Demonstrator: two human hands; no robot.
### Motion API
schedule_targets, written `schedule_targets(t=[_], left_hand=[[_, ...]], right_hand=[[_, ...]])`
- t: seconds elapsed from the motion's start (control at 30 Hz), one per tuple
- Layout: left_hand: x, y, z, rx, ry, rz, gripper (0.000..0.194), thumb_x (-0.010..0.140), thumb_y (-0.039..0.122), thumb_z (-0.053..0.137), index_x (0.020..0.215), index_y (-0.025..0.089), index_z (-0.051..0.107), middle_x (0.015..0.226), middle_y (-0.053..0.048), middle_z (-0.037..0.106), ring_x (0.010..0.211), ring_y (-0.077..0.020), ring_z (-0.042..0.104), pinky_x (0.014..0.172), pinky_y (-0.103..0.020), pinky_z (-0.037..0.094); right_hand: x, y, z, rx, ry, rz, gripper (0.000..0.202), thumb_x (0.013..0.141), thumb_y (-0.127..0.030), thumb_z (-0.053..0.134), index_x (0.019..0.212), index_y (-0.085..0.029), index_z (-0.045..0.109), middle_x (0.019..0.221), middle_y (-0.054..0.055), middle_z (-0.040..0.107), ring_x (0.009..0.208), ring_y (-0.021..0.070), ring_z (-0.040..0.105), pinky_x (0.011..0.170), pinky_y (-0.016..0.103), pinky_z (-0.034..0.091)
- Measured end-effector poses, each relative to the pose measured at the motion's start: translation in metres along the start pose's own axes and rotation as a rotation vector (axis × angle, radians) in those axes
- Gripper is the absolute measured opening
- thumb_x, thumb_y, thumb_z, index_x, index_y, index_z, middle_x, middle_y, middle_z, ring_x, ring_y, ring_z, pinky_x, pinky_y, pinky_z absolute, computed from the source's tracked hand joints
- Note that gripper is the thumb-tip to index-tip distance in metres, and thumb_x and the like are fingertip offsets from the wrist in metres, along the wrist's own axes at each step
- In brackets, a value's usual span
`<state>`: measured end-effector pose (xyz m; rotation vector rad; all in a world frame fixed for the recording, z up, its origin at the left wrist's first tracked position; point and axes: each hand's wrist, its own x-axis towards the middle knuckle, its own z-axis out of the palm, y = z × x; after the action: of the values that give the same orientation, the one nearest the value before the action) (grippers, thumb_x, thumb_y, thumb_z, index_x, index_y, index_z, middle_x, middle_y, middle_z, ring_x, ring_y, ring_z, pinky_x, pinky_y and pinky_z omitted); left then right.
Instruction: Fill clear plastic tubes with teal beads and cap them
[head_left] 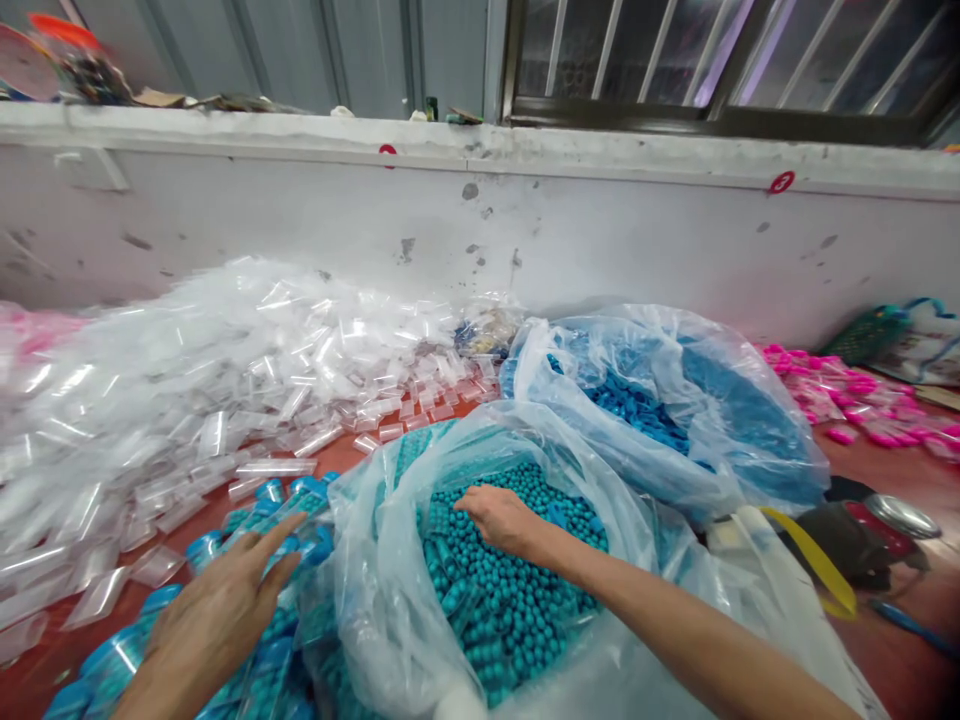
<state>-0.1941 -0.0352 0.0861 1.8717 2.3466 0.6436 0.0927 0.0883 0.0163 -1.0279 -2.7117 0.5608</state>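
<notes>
My right hand [499, 518] is inside an open clear plastic bag [375, 560], just over strings and loose masses of teal beads [517, 610]. Its fingers are curled together, and whatever they may hold cannot be made out. At the lower left, my left hand [221, 605] reaches over a pile of clear tubes [262, 660] with blue caps, several filled with teal beads. The index finger and thumb of that hand stand apart, with nothing visible between them. My palm hides part of the pile.
Loose clear tubes [247, 340] form a large heap at the left on the red table [862, 490]. Behind the bead bag sits another bag [780, 450] of blue pieces [637, 410]. Pink pieces [862, 395] and a headlamp [892, 520] lie at the right. A white wall [450, 220] stands behind.
</notes>
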Motion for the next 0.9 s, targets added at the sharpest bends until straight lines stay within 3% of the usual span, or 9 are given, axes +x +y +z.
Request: schedule_targets(t=[0.1, 0.17, 0.27, 0.4, 0.53, 0.73, 0.9], left_hand=[[-0.004, -0.001, 0.002, 0.135, 0.048, -0.013, 0.044, 0.079, 0.042, 0.034, 0.112, 0.026, 0.058, 0.096, -0.007, 0.066, 0.078, -0.0264, 0.062, 0.067, -0.036, 0.048], [-0.005, 0.015, 0.011, -0.002, 0.038, 0.042, 0.042, 0.08, 0.042, 0.036, 0.109, 0.025, 0.059, 0.099, -0.005, 0.067, 0.083, -0.0237, 0.063, 0.072, -0.032, 0.048], [-0.001, 0.049, 0.03, -0.258, -0.126, 0.15, 0.036, 0.079, 0.041, 0.041, 0.104, 0.025, 0.063, 0.094, -0.003, 0.069, 0.08, -0.0206, 0.063, 0.076, -0.029, 0.046], [0.011, 0.084, 0.049, -0.506, -0.266, 0.209, 0.03, 0.077, 0.034, 0.045, 0.096, 0.026, 0.067, 0.091, -0.002, 0.07, 0.085, -0.0223, 0.062, 0.083, -0.031, 0.043], [0.024, 0.095, 0.065, -0.605, -0.273, 0.221, 0.029, 0.076, 0.028, 0.045, 0.095, 0.025, 0.067, 0.093, -0.004, 0.069, 0.091, -0.0225, 0.06, 0.085, -0.032, 0.041], [0.042, 0.108, 0.094, -0.514, -0.251, 0.224, 0.038, 0.07, 0.021, 0.05, 0.107, 0.02, 0.059, 0.099, -0.008, 0.062, 0.088, -0.022, 0.057, 0.082, -0.033, 0.041], [0.048, 0.138, 0.111, -0.648, -0.404, 0.258, 0.027, 0.074, 0.023, 0.045, 0.098, 0.016, 0.055, 0.07, -0.001, 0.058, 0.066, -0.0176, 0.055, 0.065, -0.028, 0.042]], right_hand=[[0.023, -0.006, 0.008, 0.065, -0.06, -0.025, 0.03, 0.079, -0.016, 0.05, 0.107, -0.018, 0.061, 0.1, 0.007, 0.064, 0.092, 0.0192, 0.057, 0.08, 0.027, 0.041], [0.037, -0.007, 0.01, 0.121, -0.129, -0.017, 0.035, 0.075, -0.025, 0.059, 0.109, -0.017, 0.06, 0.103, 0.008, 0.063, 0.094, 0.0209, 0.056, 0.079, 0.028, 0.042], [0.049, -0.006, 0.012, 0.064, -0.23, -0.028, 0.04, 0.07, -0.032, 0.066, 0.107, -0.017, 0.061, 0.102, 0.007, 0.063, 0.091, 0.0219, 0.057, 0.075, 0.028, 0.043], [0.048, -0.003, 0.021, -0.058, -0.185, -0.046, 0.023, 0.081, -0.027, 0.051, 0.096, -0.016, 0.064, 0.087, 0.008, 0.066, 0.08, 0.0196, 0.059, 0.07, 0.027, 0.042], [0.045, 0.004, 0.027, -0.06, -0.098, -0.013, 0.024, 0.084, -0.016, 0.04, 0.087, -0.014, 0.064, 0.079, 0.01, 0.066, 0.072, 0.0195, 0.058, 0.067, 0.028, 0.041], [0.037, 0.011, -0.007, 0.03, 0.028, 0.038, 0.025, 0.084, -0.016, 0.038, 0.072, -0.016, 0.06, 0.069, 0.003, 0.063, 0.065, 0.0141, 0.055, 0.063, 0.023, 0.039], [0.005, 0.012, -0.043, 0.529, 0.012, 0.199, 0.03, 0.086, -0.03, 0.035, 0.065, -0.018, 0.052, 0.052, -0.003, 0.052, 0.049, 0.0119, 0.051, 0.049, 0.022, 0.039]])
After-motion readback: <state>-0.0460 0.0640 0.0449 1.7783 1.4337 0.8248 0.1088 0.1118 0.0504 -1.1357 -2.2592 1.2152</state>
